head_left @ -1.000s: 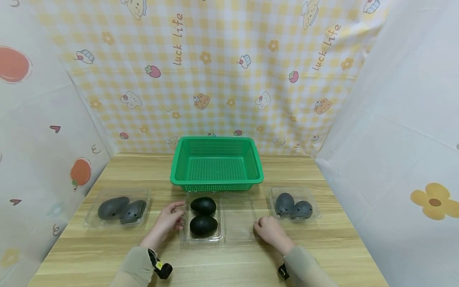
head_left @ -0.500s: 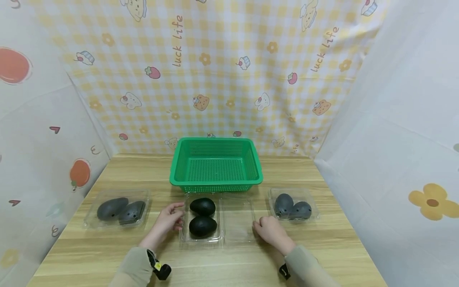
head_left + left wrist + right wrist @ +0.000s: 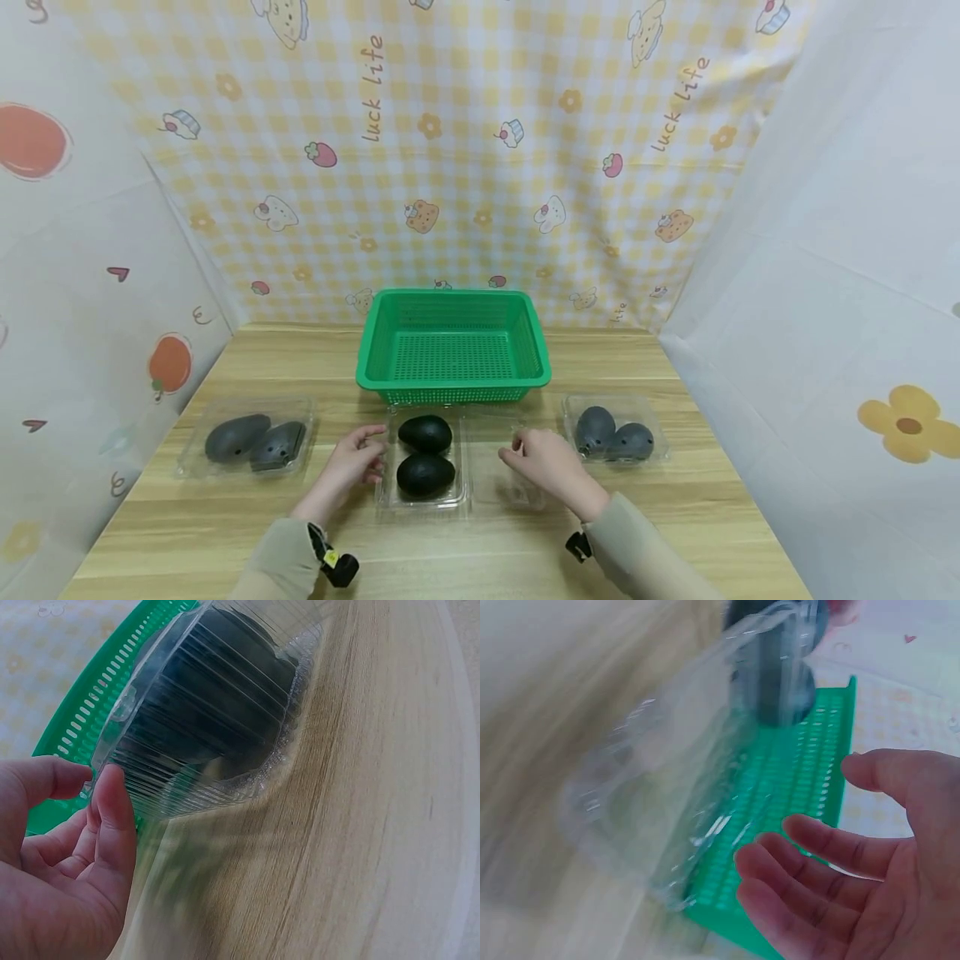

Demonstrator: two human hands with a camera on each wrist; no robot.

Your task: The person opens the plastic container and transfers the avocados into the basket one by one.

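Observation:
In the head view, an open clear plastic clamshell (image 3: 384, 492) lies mid-table, its lid (image 3: 491, 471) spread to the right. Two dark avocados, a far one (image 3: 425, 434) and a near one (image 3: 426, 476), sit in its base. My left hand (image 3: 352, 460) is at the base's left edge. The left wrist view shows its thumb and a finger pinching the plastic rim (image 3: 112, 724). Over the right part of the lid hovers my right hand (image 3: 553, 468). Its fingers (image 3: 802, 881) are spread and loosely bent, with nothing between them in the right wrist view.
Behind the clamshell stands a green plastic basket (image 3: 453, 385) with nothing in it. Closed clear boxes, each with two avocados, lie to the left (image 3: 198, 471) and right (image 3: 645, 408). A patterned cloth (image 3: 450, 167) hangs behind the wooden table (image 3: 450, 558).
My right hand has come off the lid's right edge and moved left and up, its fingers loosening. The left hand has kept its place at the base's edge.

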